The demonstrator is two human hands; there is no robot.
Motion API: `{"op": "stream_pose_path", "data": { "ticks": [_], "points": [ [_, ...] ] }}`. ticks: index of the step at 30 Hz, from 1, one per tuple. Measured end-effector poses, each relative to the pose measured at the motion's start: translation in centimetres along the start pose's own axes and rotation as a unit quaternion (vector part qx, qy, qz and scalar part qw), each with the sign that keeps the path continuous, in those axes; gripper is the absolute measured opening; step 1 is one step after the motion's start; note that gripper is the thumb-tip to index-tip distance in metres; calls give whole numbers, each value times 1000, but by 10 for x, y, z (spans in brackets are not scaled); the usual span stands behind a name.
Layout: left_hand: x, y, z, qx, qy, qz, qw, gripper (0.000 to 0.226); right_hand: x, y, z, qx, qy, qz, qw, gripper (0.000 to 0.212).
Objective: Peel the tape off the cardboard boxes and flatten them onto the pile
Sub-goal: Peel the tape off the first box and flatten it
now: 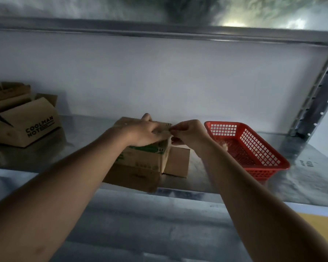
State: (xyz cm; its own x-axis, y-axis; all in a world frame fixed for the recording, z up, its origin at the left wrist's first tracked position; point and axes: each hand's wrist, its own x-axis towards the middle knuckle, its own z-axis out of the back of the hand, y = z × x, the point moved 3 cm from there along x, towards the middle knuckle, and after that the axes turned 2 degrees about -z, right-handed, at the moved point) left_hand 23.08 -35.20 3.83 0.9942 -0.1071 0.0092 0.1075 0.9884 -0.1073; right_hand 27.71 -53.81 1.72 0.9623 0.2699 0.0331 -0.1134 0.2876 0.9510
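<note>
The right hand's fingertips were pinched together at the top right corner of the box, thumb and forefinger closed narrowly on what appeared to be the end of a strip of tape. The tape was pale and thin; its full run down the corner of the box could not be made out clearly. The remaining fingers of the right hand were curled under the palm.

The left hand lay on top of the same box, palm down. Its fingers extended flat across the top face toward the right corner, with the thumb over the far edge. Whether the fingertips pressed the tape or only the cardboard could not be determined.

The box was brown cardboard with green printing on its near side. It rested on a flattened sheet of cardboard, which projected to the right from beneath it. Both sat near the middle of a metal shelf, close to the front edge.

A red plastic basket with a lattice wall stood just to the right of the box, apart from it. Pale material lay inside the basket behind the right wrist; its nature was unclear.

At the left end of the shelf, well apart from the hands, stood a group of opened brown boxes, one printed in black lettering. A white wall closed the back of the shelf.
</note>
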Motion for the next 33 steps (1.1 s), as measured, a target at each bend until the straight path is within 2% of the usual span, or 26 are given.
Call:
{"op": "stream_pose_path", "data": {
  "ticks": [2, 6, 10, 12, 14, 19, 22, 26, 31, 33],
  "points": [
    [1, 1, -4, -35, 4, -23, 999, 88, -1, 2, -5, -12, -6, 18, 1000, 8],
    [1, 17, -6, -115, 15, -38, 993, 72, -1, 4, -11, -142, -4, 99, 985, 35],
    [-1, 32, -8, -174, 30, -45, 983, 78, -7, 7, -24, -227, 23, 229, 946, 37],
    [0, 36, -10, -190, 29, -49, 980, 79, -9, 10, -29, -252, 0, 306, 918, 30],
    [0, 38, -12, -203, 22, -54, 978, 77, -9, 10, -30, -252, -23, 339, 906, 24],
    [3, 45, -17, -226, 18, -54, 972, 85, -10, 10, -32, -245, -36, 316, 916, 19],
    [3, 48, -18, -236, 11, -61, 970, 94, -7, 15, -34, -268, -16, 297, 916, 15],
    [3, 51, -18, -238, 5, -74, 968, 92, -3, 18, -36, -288, 10, 282, 915, 10],
    [-1, 49, -18, -223, 12, -101, 970, 85, 4, 7, -32, -179, -23, 216, 960, 7],
    [-3, 50, -18, -217, 10, -106, 970, 83, 5, 8, -32, -176, -36, 207, 962, 7]
  ]
}}
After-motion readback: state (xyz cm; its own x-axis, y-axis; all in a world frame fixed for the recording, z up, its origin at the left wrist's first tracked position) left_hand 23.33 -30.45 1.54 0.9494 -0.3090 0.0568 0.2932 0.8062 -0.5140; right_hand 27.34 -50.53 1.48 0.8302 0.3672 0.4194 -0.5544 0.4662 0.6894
